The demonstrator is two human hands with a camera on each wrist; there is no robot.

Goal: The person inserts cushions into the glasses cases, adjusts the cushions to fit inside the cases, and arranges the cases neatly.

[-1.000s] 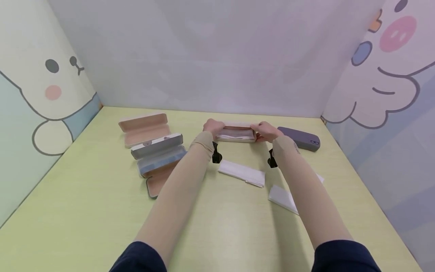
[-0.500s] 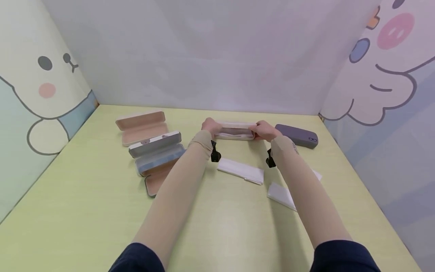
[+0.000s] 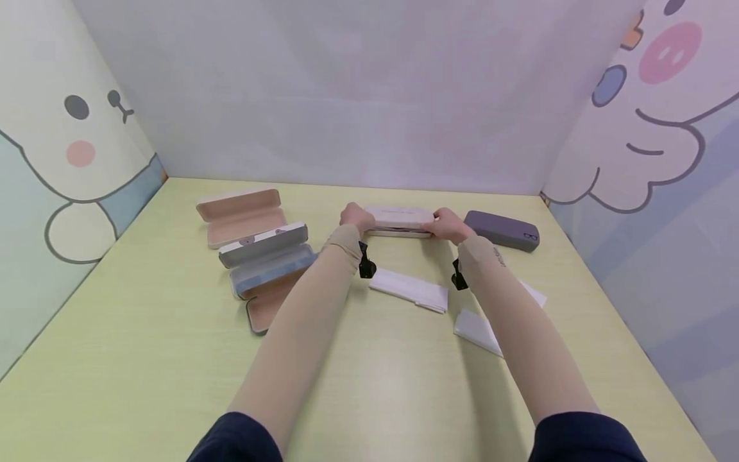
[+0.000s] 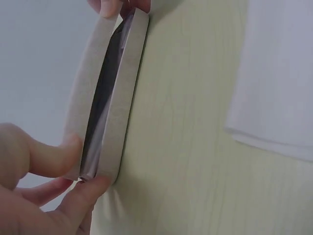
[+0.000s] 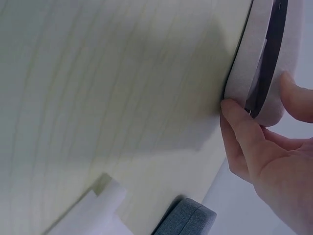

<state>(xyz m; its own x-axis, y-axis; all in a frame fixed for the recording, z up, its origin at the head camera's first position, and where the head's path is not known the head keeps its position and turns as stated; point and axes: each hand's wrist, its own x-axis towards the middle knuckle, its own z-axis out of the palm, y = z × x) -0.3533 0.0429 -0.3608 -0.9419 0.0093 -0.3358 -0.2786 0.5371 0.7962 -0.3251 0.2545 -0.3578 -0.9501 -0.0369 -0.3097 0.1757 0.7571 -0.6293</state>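
Left hand: your left hand (image 3: pixel 358 217) grips the left end of the pale glasses case (image 3: pixel 399 216), thumb on the lid, fingers (image 4: pixel 84 196) against the base.
Right hand: your right hand (image 3: pixel 449 224) holds the right end, thumb on the lid and fingers (image 5: pixel 242 120) at the base's end.
Pale case: it sits on the bench (image 3: pixel 369 398) between your two sets of fingers, its lid down to a narrow gap.
Inside the gap: pale folded cloth (image 5: pixel 256 85) shows between your hands, partly hidden by the lid.
Dark case: a purple-grey case (image 3: pixel 502 231), lid down, lies just right of your right fingers.
Raised-lid cases: left of your left fingers stand a pink-lined case (image 3: pixel 245 231), a blue-grey case (image 3: pixel 271 269) nearer you, and a smaller-looking pink-lined one (image 3: pixel 267 311) partly behind your left forearm.
White cloths: one folded cloth (image 3: pixel 408 290) lies nearer you than your fingers; another cloth (image 3: pixel 476 329) lies nearer still, partly covered by your right forearm. White fabric (image 3: pixel 534 294) also shows right of that forearm; you cannot tell whether it is the same piece.
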